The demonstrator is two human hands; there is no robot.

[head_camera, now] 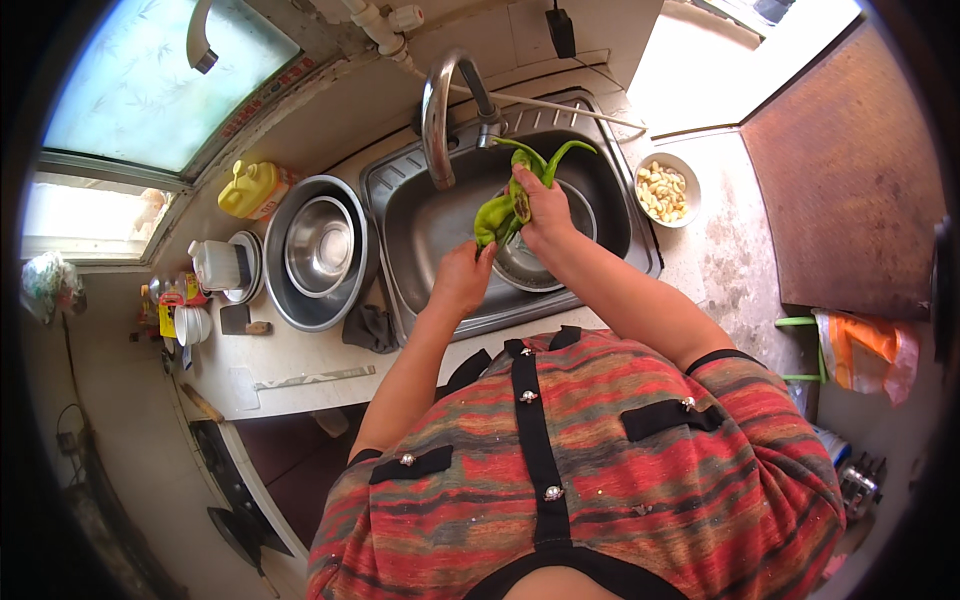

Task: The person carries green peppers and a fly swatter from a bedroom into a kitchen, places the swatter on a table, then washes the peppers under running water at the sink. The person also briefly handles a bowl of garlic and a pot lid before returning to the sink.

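Several green peppers (495, 216) are gripped in my right hand (546, 204) above the stainless steel sink (420, 259). Their stems point up and to the right, and one pepper has a dark brown patch. The fingertips of my left hand (463, 277) pinch the lower end of the bunch. Below my right hand, a round metal bowl (583, 201) sits in the sink. The chrome faucet (437, 124) arches over the sink, just left of the peppers; whether water runs cannot be told.
Nested metal basins (277, 289) stand left of the sink, beside a yellow jug (251, 189) and a dark cloth (369, 328). A cleaver (234, 319) lies further left. Right of the sink is a white bowl (694, 180) of peeled garlic cloves (661, 192).
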